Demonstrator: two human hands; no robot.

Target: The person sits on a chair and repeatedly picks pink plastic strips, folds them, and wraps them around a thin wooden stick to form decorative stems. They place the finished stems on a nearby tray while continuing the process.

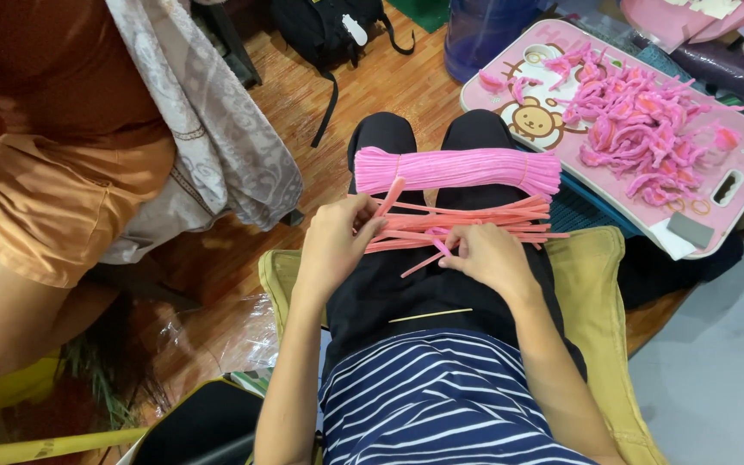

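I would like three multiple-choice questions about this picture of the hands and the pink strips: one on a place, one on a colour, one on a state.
1. Where does the tied bundle of pink strips lie?
A. across the person's knees
B. on the pink tray
C. on the wooden floor

2. What colour is the cushion under the person?
A. blue
B. yellow
C. white

3. How do the loose pink strips on the lap lie?
A. rolled into a ball
B. standing upright in a cup
C. flat, side by side, under both hands

Answers:
1. A: the bundle rests across both black-clad knees, beyond the hands; the pink tray beside it holds a heap of curled pink pieces.
2. B: yellow fabric shows on either side of the legs.
3. C: the left hand pinches their one end and the right hand touches them near the middle.
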